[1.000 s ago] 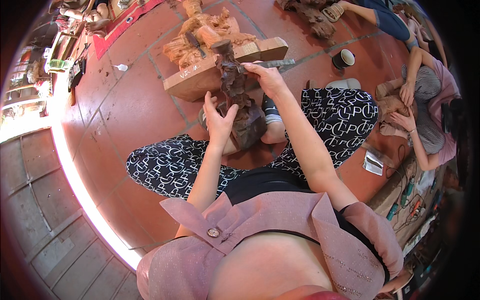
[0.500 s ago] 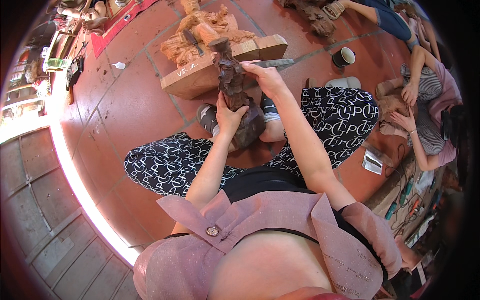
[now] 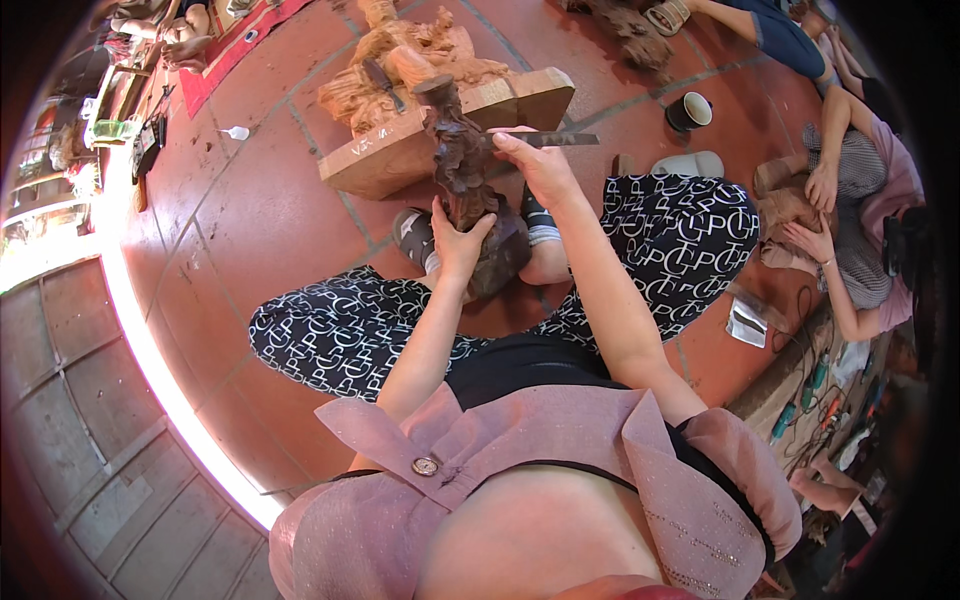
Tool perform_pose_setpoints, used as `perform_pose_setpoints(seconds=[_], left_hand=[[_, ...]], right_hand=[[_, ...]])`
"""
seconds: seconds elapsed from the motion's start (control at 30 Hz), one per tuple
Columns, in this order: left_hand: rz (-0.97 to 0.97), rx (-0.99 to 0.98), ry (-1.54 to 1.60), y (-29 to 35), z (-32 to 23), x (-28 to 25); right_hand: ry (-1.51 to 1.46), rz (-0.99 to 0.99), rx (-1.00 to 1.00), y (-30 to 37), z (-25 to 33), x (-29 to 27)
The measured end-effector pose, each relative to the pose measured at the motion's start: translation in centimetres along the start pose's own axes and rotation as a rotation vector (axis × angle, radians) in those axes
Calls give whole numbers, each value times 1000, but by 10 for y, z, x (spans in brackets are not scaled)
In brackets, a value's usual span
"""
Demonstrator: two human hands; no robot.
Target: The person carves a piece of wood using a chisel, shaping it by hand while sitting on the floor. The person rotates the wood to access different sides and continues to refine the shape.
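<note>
A dark brown wood carving (image 3: 459, 150) stands between my feet, its narrow top end pointing away from me. My left hand (image 3: 459, 240) is wrapped around its lower part, just above the wider base (image 3: 500, 262). In my right hand (image 3: 538, 165), a thin flat dark strip (image 3: 565, 139) is pinched between thumb and fingers. It sticks out to the right, and its left end meets the carving's right side. Whether the strip is a file or stiff sandpaper I cannot tell.
Just beyond stands a larger orange-toned carving (image 3: 415, 65) on a pale wooden block (image 3: 375, 158), a dark-handled tool (image 3: 380, 80) lying on it. A cup (image 3: 688, 113) and a slipper (image 3: 690, 165) are to the right. Another person's hands (image 3: 815, 215) work on a brown piece there. Cords and tools (image 3: 800, 400) lie lower right.
My right hand has moved slightly right and down with the strip, which now shows a darker face and juts farther right. My left hand keeps its hold, and the carving has barely shifted.
</note>
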State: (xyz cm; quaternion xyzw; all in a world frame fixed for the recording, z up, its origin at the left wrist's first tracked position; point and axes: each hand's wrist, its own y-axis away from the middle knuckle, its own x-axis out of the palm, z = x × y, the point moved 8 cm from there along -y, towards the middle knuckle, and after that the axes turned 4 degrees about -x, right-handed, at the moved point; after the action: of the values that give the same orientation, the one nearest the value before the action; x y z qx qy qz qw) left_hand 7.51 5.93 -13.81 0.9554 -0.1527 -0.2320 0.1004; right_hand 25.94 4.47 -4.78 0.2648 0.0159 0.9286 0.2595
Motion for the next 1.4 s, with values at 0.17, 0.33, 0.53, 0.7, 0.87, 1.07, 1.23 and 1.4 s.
perform_pose_setpoints(seconds=[0.17,0.33,0.53,0.7,0.87,1.07,1.23,1.4], left_hand=[[-10,19,87,3,-9,0],[-20,38,95,0,-5,1],[-25,52,65,2,-13,-3],[-11,38,72,5,-18,-3],[-18,50,46,6,-15,-5],[-46,24,9,4,-9,-4],[-26,27,43,3,-4,-2],[-51,38,-29,3,-8,-2]], right_hand=[[28,-28,-105,-4,-5,4],[53,-59,-114,-7,-12,-4],[-2,-103,4,-6,-8,-20],[285,81,-148,-3,23,29],[800,147,-281,-9,50,53],[965,283,-203,-34,46,50],[973,334,-257,-29,51,61],[1053,381,-130,-59,29,37]])
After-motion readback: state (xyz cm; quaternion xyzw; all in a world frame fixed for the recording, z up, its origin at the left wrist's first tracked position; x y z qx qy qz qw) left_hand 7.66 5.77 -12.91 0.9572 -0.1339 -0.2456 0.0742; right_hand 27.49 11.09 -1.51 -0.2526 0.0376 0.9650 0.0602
